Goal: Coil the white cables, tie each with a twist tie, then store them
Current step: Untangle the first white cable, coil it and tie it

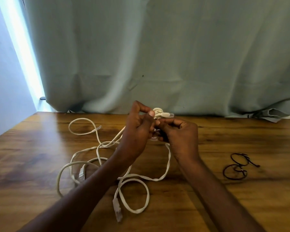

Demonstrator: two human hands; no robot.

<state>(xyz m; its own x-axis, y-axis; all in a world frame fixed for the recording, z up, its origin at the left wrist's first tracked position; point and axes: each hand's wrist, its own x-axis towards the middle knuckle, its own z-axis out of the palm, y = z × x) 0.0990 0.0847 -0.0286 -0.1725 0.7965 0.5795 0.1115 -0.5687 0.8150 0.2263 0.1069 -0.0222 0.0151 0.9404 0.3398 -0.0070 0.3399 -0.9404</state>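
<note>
White coiled cable point(159, 113) gripped by left hand point(137, 131), right hand point(179, 133) fingers (no legible markings).

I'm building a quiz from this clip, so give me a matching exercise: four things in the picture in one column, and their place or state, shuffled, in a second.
Things:
1. coiled cable
2. loose white cables
3. black twist ties
4. curtain

Places or states:
A. hanging behind the table
B. lying on the table to the right of the hands
C. held between the left hand and right hand
D. sprawled in loops on the table

Pairs: 1-C, 2-D, 3-B, 4-A
</note>
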